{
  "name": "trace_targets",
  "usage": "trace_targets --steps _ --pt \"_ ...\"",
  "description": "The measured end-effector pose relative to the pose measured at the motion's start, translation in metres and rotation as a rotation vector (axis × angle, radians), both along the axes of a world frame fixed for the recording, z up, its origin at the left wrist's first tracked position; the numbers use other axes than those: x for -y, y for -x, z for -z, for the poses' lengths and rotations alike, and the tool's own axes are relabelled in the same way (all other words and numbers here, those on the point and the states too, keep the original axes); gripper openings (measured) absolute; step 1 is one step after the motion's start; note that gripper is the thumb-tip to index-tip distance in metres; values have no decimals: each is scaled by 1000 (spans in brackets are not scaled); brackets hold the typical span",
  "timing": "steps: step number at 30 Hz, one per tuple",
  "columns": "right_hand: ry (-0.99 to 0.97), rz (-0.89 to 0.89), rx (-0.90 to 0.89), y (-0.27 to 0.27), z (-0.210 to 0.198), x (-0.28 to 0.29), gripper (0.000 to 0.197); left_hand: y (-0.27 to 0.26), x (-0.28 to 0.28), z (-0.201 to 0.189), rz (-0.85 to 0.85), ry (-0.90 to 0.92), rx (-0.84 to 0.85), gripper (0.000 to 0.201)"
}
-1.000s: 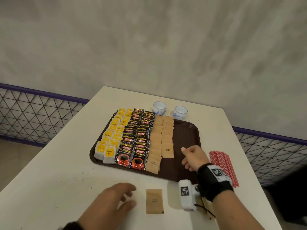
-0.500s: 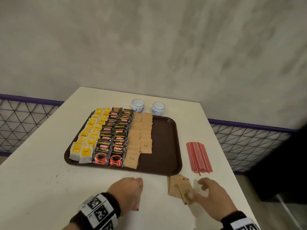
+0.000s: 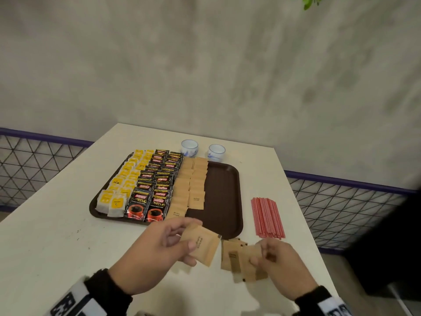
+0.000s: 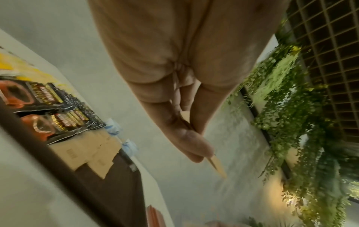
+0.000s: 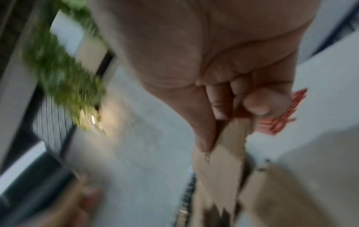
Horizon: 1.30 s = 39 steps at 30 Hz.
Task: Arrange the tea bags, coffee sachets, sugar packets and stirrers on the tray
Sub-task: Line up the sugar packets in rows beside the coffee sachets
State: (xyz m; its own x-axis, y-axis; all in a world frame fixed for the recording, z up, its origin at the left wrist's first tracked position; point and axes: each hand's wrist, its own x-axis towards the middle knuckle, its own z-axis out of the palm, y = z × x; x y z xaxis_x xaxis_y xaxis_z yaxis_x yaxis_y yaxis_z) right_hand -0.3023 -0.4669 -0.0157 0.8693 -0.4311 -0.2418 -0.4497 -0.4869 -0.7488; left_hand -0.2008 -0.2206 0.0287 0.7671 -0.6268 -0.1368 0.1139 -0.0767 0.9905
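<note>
Just in front of the tray (image 3: 230, 179), above the white table (image 3: 57, 247), the left hand (image 3: 157, 247) pinches one brown sugar packet (image 3: 201, 244) between thumb and fingers, holding it tilted and clear of the surface. The left wrist view shows that packet edge-on, thin as card. The right hand (image 3: 280, 261) has its fingers curled on a loose, overlapping pile (image 3: 237, 258) of the same packets on the table near the tray's front right corner; the right wrist view, though blurred, shows thumb and finger nipping a packet's edge.

These packets look like flat squares of matte kraft paper with serrated ends. I judge them very light, a little floppy, with grains that shift inside. They should not slip, but they may fan, stick together or crease. An edge or corner pinch is best, lifting one at a time.

On the tray, a dark brown plastic one with a raised rim and rounded corners, two columns of yellow-tagged tea bags (image 3: 118, 197) lie at the left. Glossy black coffee sachets (image 3: 145, 201) sit beside them. Two columns of sugar packets follow, the right one shorter. The right part of the tray is bare.

The stirrers (image 3: 266, 217), thin red-and-white straws in a neat bundle, lie on the table right of the tray. They look light, stiff and apt to roll, so they are best gathered as a bunch around the middle. Two small white-and-blue cups (image 3: 189, 147) stand behind the tray.
</note>
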Motion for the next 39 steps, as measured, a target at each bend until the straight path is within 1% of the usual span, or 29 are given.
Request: trace_targets --steps 1,3,5,7,10,14,19,22,24,26,29,31,34,39 --pt "-133 -9 96 5 -10 0 8 2 0 -3 -13 20 12 37" --pt "-383 -29 278 11 -33 -5 17 6 0 -8 -42 64 44 44" --pt "-516 -60 394 13 -52 -12 23 8 -1 -11 -53 103 58 52" --pt "-547 -85 466 14 -65 -19 26 9 -2 -12 -57 120 61 55" --pt "-520 -102 528 14 -79 -26 28 7 -5 -11 -62 113 89 54" --pt "-479 -110 537 10 -85 -29 33 4 -7 -6 -63 130 107 49" --pt "-486 -123 537 1 -90 -29 33 -4 -12 -1 -92 133 110 44" --pt "-482 -96 513 -14 -86 -22 32 -9 -17 1 -109 114 113 42" --pt "-466 -32 451 -35 -73 -12 27 -12 -23 2 -131 98 106 39" --pt "-428 51 331 -62 -49 0 21 -15 -29 4 -164 81 106 36" --pt "-396 129 141 -107 -10 7 14 -20 -36 8 -229 68 89 35" --pt "-402 175 79 -136 10 1 17 -23 -40 11 -257 48 69 35" --pt "-349 186 23 -172 25 -14 26 -28 -46 14 -258 18 69 34" --pt "-346 246 -54 -206 35 -32 26 -38 -57 19 -293 -24 106 33"
